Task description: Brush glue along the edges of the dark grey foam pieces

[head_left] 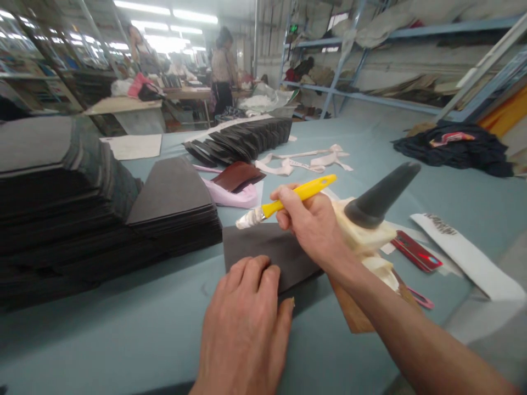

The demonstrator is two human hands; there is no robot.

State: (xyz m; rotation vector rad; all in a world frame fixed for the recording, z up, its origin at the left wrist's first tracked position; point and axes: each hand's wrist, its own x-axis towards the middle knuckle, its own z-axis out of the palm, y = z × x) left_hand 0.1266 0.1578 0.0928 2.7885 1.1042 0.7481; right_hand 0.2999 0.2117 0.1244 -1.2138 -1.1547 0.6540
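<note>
My right hand (310,219) is closed around the yellow handle of a paintbrush (302,193). Its bristles, coated in something whitish, point left, just above the far edge of a dark grey sheet (251,238). On that sheet's near left part lie the fingers of my left hand (247,312), with the thumb apart at the near edge. Whether the bristles touch the sheet I cannot tell. Beyond my right wrist, a dark grey cone-shaped piece (379,197) slants up from a cream-coloured, crusted block (366,236).
Tall stacks of dark sheets (173,192) fill the left side. Fanned dark pieces (247,137), a brown piece (239,175) and pale strips (296,164) lie beyond. To the right are a red phone-like object (418,252), a white strip (465,252) and dark cloth (453,148).
</note>
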